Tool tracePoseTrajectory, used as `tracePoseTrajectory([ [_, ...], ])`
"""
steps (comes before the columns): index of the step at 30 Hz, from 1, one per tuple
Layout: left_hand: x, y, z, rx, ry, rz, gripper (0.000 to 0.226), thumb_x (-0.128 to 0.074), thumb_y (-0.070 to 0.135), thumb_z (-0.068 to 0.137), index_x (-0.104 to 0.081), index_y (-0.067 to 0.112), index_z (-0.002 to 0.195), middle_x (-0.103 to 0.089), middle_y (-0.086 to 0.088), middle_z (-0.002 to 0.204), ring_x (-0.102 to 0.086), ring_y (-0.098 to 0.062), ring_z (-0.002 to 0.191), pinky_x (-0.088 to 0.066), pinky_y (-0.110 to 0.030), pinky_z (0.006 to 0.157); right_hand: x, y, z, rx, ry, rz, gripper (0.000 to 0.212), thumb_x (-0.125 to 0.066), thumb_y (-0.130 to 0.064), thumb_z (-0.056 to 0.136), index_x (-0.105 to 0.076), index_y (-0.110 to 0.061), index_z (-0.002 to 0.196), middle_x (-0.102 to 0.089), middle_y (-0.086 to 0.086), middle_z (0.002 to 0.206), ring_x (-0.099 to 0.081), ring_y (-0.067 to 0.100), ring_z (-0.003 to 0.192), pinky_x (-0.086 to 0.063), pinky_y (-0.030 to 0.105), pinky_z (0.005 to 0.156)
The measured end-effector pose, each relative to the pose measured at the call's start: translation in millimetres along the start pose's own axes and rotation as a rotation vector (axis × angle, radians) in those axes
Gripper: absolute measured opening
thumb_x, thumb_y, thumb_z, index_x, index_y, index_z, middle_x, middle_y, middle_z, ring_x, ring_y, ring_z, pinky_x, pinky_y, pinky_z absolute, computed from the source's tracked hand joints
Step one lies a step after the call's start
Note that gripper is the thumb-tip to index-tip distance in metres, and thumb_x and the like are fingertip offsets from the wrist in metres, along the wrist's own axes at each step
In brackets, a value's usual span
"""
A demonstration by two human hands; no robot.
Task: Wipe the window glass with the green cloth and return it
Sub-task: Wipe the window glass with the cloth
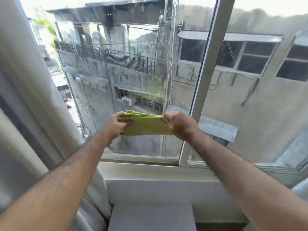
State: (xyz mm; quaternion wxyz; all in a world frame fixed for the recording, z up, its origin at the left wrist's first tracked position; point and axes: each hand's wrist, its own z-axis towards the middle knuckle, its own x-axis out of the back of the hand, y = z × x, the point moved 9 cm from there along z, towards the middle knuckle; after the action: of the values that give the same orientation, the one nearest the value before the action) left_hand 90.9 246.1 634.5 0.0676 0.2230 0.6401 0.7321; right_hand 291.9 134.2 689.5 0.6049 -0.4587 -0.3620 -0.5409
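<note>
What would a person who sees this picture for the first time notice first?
The eye goes first to the green cloth, folded and stretched between the left hand and the right hand in the middle of the view, in front of the window glass. Next comes the white window frame, which runs up right of centre. A pale curtain hangs along the left edge.
</note>
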Motion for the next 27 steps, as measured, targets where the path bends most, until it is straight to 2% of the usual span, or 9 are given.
tracePoseTrajectory([
  [2, 13.0, 50.1, 4.0, -0.079, 0.037, 0.018, 0.025, -0.069, 0.0, 0.095, -0.068, 0.025, 0.096, -0.068, 0.003, 0.086, -0.069, -0.004, 0.07, -0.059, -0.023, 0.057, 46.8, -13.6, 10.9, 0.047, 0.072, -0.04, 0.025, -0.049, -0.035, 0.109, -0.063, -0.014, 0.105, -0.072, 0.011, 0.111, -0.071, 0.038, 0.1, -0.059, 0.046, 0.077],
  [6, 39.0, 138.5, 7.5, -0.235, 0.138, 0.04, 0.024, -0.071, 0.004, 0.094, -0.07, 0.028, 0.094, -0.069, 0.007, 0.086, -0.062, -0.009, 0.077, -0.052, -0.017, 0.057, 128.1, -32.0, 27.3, 0.109, 0.25, -0.089, 0.026, -0.05, -0.032, 0.11, -0.065, -0.011, 0.11, -0.073, 0.01, 0.104, -0.072, 0.037, 0.09, -0.062, 0.046, 0.074],
  [10, 65.9, 207.3, 8.1, -0.358, 0.295, 0.071, 0.017, -0.076, 0.014, 0.091, -0.072, 0.023, 0.105, -0.072, -0.004, 0.104, -0.065, -0.023, 0.097, -0.053, -0.027, 0.071, 183.6, -43.5, 43.3, 0.155, 0.392, -0.084, 0.029, -0.053, -0.029, 0.11, -0.07, -0.006, 0.113, -0.077, 0.012, 0.1, -0.075, 0.026, 0.08, -0.056, 0.029, 0.068],
  [14, 84.7, 283.6, -3.2, -0.575, 0.594, 0.41, 0.031, -0.078, 0.018, 0.09, -0.072, 0.001, 0.115, -0.076, -0.018, 0.108, -0.07, -0.032, 0.097, -0.058, -0.036, 0.081, 226.4, -53.2, 53.4, 0.144, 0.557, -0.096, 0.031, -0.054, -0.031, 0.109, -0.071, -0.005, 0.11, -0.078, 0.012, 0.092, -0.075, 0.023, 0.074, -0.045, 0.019, 0.06],
  [16, 88.1, 316.6, -7.8, -0.68, 0.684, 0.511, 0.029, -0.077, 0.015, 0.091, -0.072, -0.003, 0.114, -0.077, -0.024, 0.107, -0.073, -0.035, 0.096, -0.061, -0.042, 0.086, 236.5, -58.9, 60.3, 0.167, 0.575, -0.098, 0.03, -0.057, -0.032, 0.108, -0.071, -0.006, 0.112, -0.079, 0.013, 0.092, -0.076, 0.023, 0.073, -0.053, 0.021, 0.06],
  [18, 91.1, 342.7, -5.6, -0.755, 0.737, 0.618, 0.024, -0.074, 0.012, 0.091, -0.075, 0.0, 0.112, -0.078, -0.024, 0.105, -0.073, -0.037, 0.096, -0.06, -0.042, 0.087, 245.5, -55.1, 65.6, 0.195, 0.603, -0.115, 0.033, -0.061, -0.036, 0.105, -0.071, -0.007, 0.119, -0.081, 0.014, 0.1, -0.079, 0.024, 0.081, -0.062, 0.026, 0.073],
  [21, 96.1, 367.4, 5.9, -0.825, 0.751, 0.78, 0.025, -0.073, 0.004, 0.09, -0.078, 0.008, 0.115, -0.077, -0.02, 0.112, -0.07, -0.037, 0.103, -0.06, -0.047, 0.091, 270.5, -22.9, 70.0, 0.149, 0.727, -0.172, 0.047, -0.063, -0.043, 0.103, -0.064, -0.007, 0.133, -0.074, 0.018, 0.128, -0.074, 0.028, 0.113, -0.058, 0.033, 0.094],
  [24, 90.0, 375.5, 22.1, -0.86, 0.709, 0.886, 0.023, -0.08, 0.006, 0.087, -0.081, 0.014, 0.108, -0.073, -0.013, 0.107, -0.072, -0.031, 0.089, -0.062, -0.041, 0.072, 292.4, 25.8, 79.8, 0.0, 0.828, -0.269, 0.072, -0.067, -0.039, 0.099, -0.043, 0.003, 0.154, -0.045, 0.03, 0.16, -0.041, 0.04, 0.153, -0.036, 0.045, 0.128],
  [27, 87.8, 377.8, 39.5, -0.841, 0.77, 0.921, 0.018, -0.077, 0.009, 0.089, -0.081, 0.016, 0.105, -0.076, -0.011, 0.098, -0.075, -0.032, 0.082, -0.06, -0.038, 0.068, 293.3, 67.3, 95.3, -0.098, 0.833, -0.277, 0.099, -0.067, -0.041, 0.099, -0.011, 0.008, 0.164, -0.011, 0.03, 0.173, -0.01, 0.038, 0.164, -0.021, 0.047, 0.135],
])
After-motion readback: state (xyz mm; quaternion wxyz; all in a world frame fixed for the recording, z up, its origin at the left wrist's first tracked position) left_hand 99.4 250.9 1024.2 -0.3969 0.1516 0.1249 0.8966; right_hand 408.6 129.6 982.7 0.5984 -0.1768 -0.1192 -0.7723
